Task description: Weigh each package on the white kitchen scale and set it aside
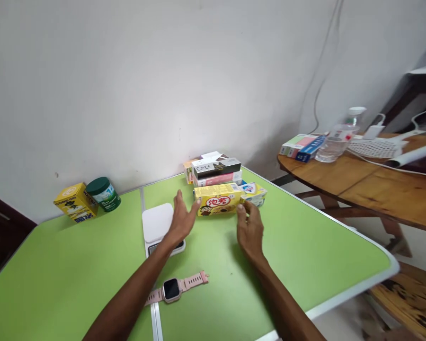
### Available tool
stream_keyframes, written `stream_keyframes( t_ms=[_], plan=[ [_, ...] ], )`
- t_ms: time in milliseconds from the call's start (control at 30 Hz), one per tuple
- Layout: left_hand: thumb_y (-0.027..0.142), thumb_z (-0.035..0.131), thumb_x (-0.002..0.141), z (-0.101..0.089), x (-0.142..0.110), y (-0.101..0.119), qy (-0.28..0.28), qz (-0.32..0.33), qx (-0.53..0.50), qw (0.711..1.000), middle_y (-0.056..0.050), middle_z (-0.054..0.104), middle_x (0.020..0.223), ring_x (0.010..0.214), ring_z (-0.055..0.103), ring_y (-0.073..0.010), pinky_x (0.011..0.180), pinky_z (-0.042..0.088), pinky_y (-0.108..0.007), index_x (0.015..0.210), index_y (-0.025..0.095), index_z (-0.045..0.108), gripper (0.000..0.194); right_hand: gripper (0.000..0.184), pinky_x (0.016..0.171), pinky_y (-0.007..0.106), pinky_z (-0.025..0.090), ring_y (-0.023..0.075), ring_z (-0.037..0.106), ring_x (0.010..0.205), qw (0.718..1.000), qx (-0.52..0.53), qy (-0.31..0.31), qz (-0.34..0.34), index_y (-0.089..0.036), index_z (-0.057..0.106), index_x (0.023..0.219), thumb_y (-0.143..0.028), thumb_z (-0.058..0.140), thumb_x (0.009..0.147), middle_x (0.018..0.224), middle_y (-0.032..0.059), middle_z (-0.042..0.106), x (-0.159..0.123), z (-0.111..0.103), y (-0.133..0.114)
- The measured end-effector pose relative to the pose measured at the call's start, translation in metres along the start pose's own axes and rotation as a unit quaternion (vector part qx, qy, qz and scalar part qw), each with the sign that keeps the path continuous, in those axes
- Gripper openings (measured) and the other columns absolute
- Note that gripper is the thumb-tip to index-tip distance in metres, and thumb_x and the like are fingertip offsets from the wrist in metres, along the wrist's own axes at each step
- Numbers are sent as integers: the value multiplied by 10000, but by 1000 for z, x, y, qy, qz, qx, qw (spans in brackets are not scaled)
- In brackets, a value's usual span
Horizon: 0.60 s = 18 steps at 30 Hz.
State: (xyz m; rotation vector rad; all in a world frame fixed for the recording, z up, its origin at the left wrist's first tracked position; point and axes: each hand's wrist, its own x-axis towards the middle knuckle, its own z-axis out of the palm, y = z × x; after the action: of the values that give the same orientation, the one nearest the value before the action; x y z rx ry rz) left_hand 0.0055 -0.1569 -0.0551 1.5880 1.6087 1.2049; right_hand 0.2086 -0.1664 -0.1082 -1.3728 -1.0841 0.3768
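A yellow box with red Chinese lettering (218, 201) stands on the green table, its printed face toward me. My left hand (182, 219) is at its left end, fingers spread, thumb tip by the box edge. At the right end is my right hand (250, 229), fingers curled, with a gap between thumb and forefinger. Whether either hand touches the box, I cannot tell. Behind it are stacked a black-and-white box (217, 167) and a pink-and-white box (218, 179). A yellow-and-white box (254, 192) lies just beyond my right fingers.
A white kitchen scale (158, 221) lies partly under my left wrist. Nearer me is a pink-strapped smartwatch (171, 289). A yellow carton (76, 202) and green-lidded tub (103, 194) stand at left. The wooden table (379, 184) at right holds a bottle (337, 142) and boxes.
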Motion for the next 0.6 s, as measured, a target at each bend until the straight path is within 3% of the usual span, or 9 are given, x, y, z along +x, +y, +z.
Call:
stream_keyframes(
  t_ms=[133, 267, 433, 600],
  plan=[
    [609, 633, 921, 43, -3, 11, -46, 2, -13, 999, -221, 496, 1567, 1534, 413, -340, 1266, 344, -496, 1514, 159, 428, 772, 710, 1153, 573, 398, 355, 562, 1337, 998, 25, -47, 12, -143, 592, 1416, -677, 402, 989, 1438, 219, 625, -3, 5, 1],
    [588, 617, 939, 48, -5, 16, -18, 29, -15, 999, -181, 575, 1468, 1465, 481, -315, 1231, 392, -470, 1464, 181, 473, 679, 704, 1163, 564, 408, 350, 561, 1336, 995, 66, -69, 24, -173, 612, 1402, -705, 455, 968, 1436, 192, 633, -1, 0, -4],
    [566, 650, 929, 27, -22, 38, 36, 77, -9, 996, -188, 478, 1559, 1511, 404, -333, 1256, 345, -501, 1558, 210, 368, 776, 599, 1049, 488, 522, 324, 605, 1282, 989, 112, -96, -10, -220, 627, 1379, -650, 480, 988, 1395, 147, 658, -11, -9, -27],
    [541, 638, 944, -25, -49, 47, 86, 103, 32, 990, -156, 364, 1642, 1550, 349, -323, 1280, 306, -492, 1619, 243, 281, 819, 508, 1028, 462, 548, 305, 619, 1274, 974, 159, -152, -46, -236, 619, 1377, -574, 493, 1019, 1377, 132, 658, -34, 2, -58]
  ],
)
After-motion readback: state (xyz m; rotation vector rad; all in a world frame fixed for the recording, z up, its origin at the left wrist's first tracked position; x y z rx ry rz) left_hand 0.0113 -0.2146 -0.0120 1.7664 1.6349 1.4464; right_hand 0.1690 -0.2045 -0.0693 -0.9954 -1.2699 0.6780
